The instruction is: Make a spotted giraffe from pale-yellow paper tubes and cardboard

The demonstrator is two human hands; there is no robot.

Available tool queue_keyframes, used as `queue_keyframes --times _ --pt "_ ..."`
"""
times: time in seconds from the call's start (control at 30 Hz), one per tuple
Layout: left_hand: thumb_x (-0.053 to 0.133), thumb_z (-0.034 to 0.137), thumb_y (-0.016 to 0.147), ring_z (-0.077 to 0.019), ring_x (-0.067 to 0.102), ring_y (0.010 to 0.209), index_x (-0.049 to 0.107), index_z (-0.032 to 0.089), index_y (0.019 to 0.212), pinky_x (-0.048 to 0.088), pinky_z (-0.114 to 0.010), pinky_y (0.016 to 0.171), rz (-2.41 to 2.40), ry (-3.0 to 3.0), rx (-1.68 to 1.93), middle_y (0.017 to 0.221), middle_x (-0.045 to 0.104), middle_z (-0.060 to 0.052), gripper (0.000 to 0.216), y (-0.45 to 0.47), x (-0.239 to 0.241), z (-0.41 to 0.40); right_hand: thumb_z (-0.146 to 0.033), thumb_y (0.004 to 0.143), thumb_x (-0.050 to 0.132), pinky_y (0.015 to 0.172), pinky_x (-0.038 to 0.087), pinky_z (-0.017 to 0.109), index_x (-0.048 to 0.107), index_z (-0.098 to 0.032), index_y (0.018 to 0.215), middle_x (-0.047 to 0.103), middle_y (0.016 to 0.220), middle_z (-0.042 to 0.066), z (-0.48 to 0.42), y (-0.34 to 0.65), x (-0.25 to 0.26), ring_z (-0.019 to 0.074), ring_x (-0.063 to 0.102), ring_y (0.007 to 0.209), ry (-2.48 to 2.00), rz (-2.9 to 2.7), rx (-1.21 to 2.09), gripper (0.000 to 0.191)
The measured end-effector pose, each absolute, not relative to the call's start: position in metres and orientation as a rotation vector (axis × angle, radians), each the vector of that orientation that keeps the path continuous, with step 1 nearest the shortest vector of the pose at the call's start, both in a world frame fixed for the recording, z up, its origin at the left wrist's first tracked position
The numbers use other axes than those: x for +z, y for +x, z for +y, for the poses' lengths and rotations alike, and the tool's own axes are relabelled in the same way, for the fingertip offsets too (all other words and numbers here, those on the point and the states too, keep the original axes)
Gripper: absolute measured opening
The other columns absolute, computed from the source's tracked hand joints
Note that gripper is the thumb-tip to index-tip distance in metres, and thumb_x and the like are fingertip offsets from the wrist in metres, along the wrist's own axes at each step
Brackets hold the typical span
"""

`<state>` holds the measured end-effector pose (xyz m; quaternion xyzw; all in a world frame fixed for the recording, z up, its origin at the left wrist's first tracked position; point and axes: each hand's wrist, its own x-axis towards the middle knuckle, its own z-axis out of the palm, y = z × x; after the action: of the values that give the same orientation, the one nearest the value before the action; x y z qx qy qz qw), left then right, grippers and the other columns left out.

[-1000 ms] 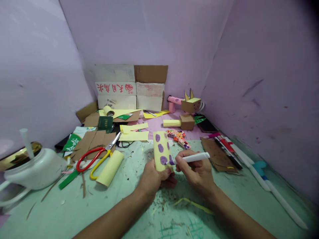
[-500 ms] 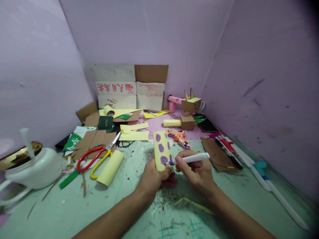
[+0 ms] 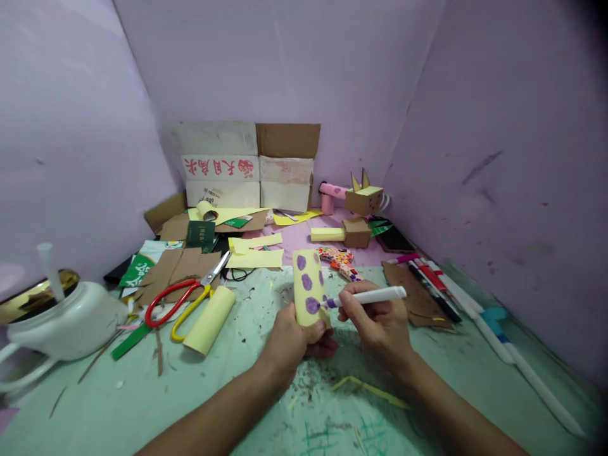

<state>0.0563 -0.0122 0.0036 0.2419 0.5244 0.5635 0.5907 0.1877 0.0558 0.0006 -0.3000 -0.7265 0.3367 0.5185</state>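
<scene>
A yellow paper tube with several purple spots stands tilted in my left hand, whose fingers and thumb close round its lower end. In my right hand I grip a white marker with a purple tip. That tip touches the tube, or nearly so, at the right edge of the lowest large spot. A plain yellow paper tube lies to the left of my left hand, beside scissors with one red and one yellow handle.
A white mug-like pot stands at the left. Cardboard pieces and yellow paper strips lie behind. Several markers rest at the right near brown cardboard. Behind stand a cardboard box and a spotted horned box figure.
The marker in my right hand has shifted slightly to the right, its tip now at the lowest spot's right edge. My left hand and the spotted tube look almost unmoved.
</scene>
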Motion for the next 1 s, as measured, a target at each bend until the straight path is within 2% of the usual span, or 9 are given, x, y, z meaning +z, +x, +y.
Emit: queue_keyframes --times 0.37,0.63,0.87,1.0 --pt "0.077 0.030 0.051 -0.0169 0.063 0.053 0.057 0.013 0.089 0.053 -0.029 0.053 1.222 0.562 1.298 0.064 0.068 -0.004 0.047 0.056 0.004 -0.013 -0.031 0.086 0.060 0.041 0.045 0.023 0.061 -0.018 0.073 0.060 0.050 -0.001 0.057 0.188 0.001 0.0137 0.058 0.042 -0.746 -1.731 0.829 0.018" --pt "0.079 0.031 0.050 -0.0183 0.063 0.051 0.059 0.013 0.085 0.052 -0.029 0.048 1.226 0.581 1.327 0.063 0.068 -0.005 0.044 0.056 -0.007 -0.009 -0.030 0.087 0.059 0.043 0.044 0.023 0.061 -0.019 0.074 0.060 0.052 -0.001 0.054 0.187 0.001 0.0131 0.057 0.044 -0.712 -1.763 0.833 0.017" --pt "0.084 0.035 0.052 -0.0173 0.062 0.051 0.060 0.013 0.087 0.052 -0.029 0.049 1.194 0.612 1.331 0.063 0.066 -0.003 0.048 0.057 -0.007 -0.009 -0.027 0.086 0.059 0.042 0.044 0.023 0.062 -0.018 0.076 0.061 0.054 -0.001 0.051 0.185 0.000 0.0135 0.057 0.044 -0.664 -1.786 0.855 0.013" --pt "0.085 0.042 0.052 -0.0168 0.061 0.050 0.062 0.011 0.095 0.050 -0.028 0.048 1.194 0.629 1.331 0.065 0.066 -0.004 0.057 0.057 -0.006 -0.009 -0.026 0.085 0.059 0.045 0.046 0.024 0.062 -0.018 0.077 0.063 0.055 0.000 0.050 0.185 0.001 0.0143 0.059 0.048 -0.631 -1.801 0.823 0.012"
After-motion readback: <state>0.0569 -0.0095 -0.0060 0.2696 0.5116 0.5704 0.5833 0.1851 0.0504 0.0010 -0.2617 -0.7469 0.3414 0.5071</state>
